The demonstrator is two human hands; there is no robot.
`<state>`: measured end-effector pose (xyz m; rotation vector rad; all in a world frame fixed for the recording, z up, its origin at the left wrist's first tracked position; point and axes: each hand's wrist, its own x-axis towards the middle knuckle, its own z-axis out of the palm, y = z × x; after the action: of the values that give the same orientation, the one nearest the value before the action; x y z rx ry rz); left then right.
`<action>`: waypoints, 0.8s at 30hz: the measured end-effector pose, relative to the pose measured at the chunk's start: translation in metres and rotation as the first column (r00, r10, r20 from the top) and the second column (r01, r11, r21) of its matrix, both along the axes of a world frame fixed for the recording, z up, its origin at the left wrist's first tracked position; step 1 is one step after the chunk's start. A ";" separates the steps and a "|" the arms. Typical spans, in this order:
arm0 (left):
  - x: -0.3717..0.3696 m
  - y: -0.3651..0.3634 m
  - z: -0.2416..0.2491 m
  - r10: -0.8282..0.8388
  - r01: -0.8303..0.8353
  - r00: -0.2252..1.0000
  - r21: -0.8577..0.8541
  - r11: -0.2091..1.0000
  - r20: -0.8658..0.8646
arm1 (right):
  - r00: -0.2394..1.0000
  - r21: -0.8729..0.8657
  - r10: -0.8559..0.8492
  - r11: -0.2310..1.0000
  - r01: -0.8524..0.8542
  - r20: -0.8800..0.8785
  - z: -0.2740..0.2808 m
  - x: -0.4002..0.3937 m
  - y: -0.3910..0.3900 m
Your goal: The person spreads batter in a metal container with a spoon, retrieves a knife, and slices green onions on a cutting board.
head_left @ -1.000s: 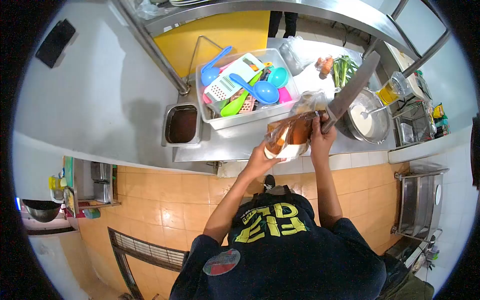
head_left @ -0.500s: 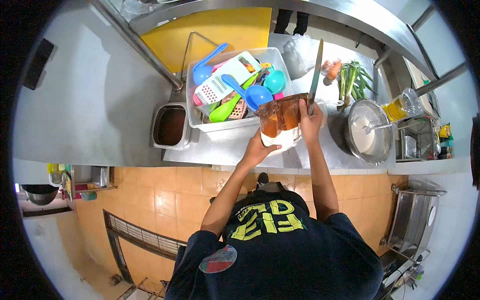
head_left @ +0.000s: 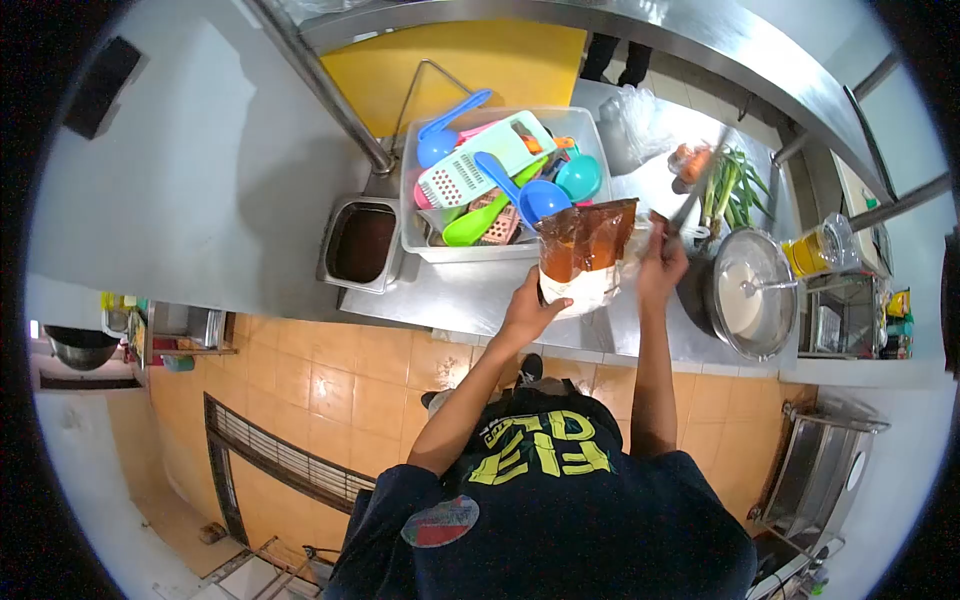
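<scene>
My left hand is closed around the lower left side of a plastic pouch, brown and see-through at the top, white below. The pouch is upright over the front of the steel counter, its upper edge uneven. In my right hand is a knife, its blade slanting up and to the right, slightly blurred. That hand is just right of the pouch, apart from its brown top. Whether the fingers also pinch something small cannot be made out.
Behind the pouch stands a clear plastic bin of ladles and graters. Left is a steel pan with dark contents. Right are a steel bowl of white liquid, green onions and a yellow-filled bottle. A person's legs show beyond.
My right hand has moved off the pouch to the right, and the knife has tipped from near upright to slanting right. The left hand keeps hold of the pouch. The whole view has shifted slightly.
</scene>
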<state>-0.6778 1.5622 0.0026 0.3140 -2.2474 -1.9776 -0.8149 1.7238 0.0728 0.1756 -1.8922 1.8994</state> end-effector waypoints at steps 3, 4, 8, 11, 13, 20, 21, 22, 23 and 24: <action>0.016 -0.010 0.018 -0.016 0.011 0.997 0.072 0.997 0.075 | 0.994 -0.260 0.025 0.966 0.004 0.108 -0.008 0.019 0.029; 0.022 -0.015 0.013 -0.012 0.007 0.995 0.049 0.999 0.098 | 0.994 -0.330 0.067 0.943 -0.033 0.091 -0.008 0.030 0.035; 0.063 -0.035 0.035 0.206 -0.207 0.978 0.020 0.978 0.013 | 0.975 -0.521 0.206 0.843 -0.136 0.078 0.000 0.077 0.012; 0.109 -0.064 0.037 0.168 -0.155 0.983 0.152 0.976 -0.076 | 0.892 -0.328 0.427 0.872 -0.364 0.146 -0.007 0.136 -0.029; 0.145 -0.080 0.046 0.213 -0.198 0.977 0.297 0.934 -0.018 | 0.733 -0.304 0.661 0.740 -0.600 0.163 -0.028 0.171 -0.058; 0.293 -0.182 0.065 0.568 -0.564 0.820 0.276 0.779 0.074 | -0.053 -0.495 0.913 0.169 -0.852 0.404 -0.003 0.319 -0.211; 0.313 -0.200 0.066 0.644 -0.639 0.761 0.248 0.728 0.072 | -0.141 -0.519 0.893 0.115 -0.847 0.427 0.000 0.335 -0.228; 0.336 -0.216 0.079 0.746 -0.716 0.666 0.285 0.637 0.010 | -0.229 -0.546 0.864 0.063 -0.836 0.449 0.002 0.351 -0.247; 0.358 -0.235 0.082 0.795 -0.760 0.606 0.279 0.587 -0.020 | -0.315 -0.576 0.825 0.016 -0.817 0.469 0.005 0.371 -0.267; 0.379 -0.252 0.083 0.837 -0.800 0.545 0.269 0.536 -0.045 | -0.364 -0.609 0.797 0.007 -0.793 0.482 0.010 0.389 -0.285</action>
<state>-0.2993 1.3101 0.0853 0.9849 -1.3157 -1.5839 -0.4257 1.4386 0.0830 1.3422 -2.6394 3.4756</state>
